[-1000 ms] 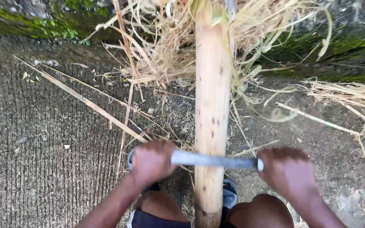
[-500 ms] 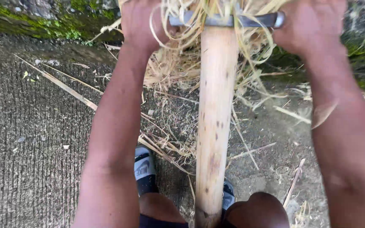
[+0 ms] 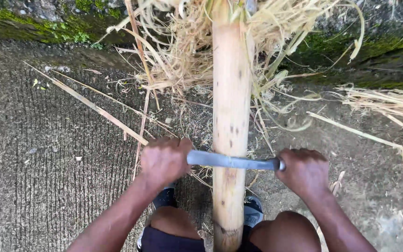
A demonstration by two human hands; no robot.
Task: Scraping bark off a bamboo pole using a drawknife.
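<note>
Pole (image 3: 231, 107), pale, stiff and probably heavy, propped lengthwise between the knees and running away past both fists, left hand (image 3: 164, 160) and right hand (image 3: 305, 170) clamped on either end of the metal blade (image 3: 232, 161) laid across it, loose dry shavings (image 3: 183, 56) piled beyond.

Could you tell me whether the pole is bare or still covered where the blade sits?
Bare: the pole shows smooth pale wood around the blade; stripped fibres lie beyond.
</note>
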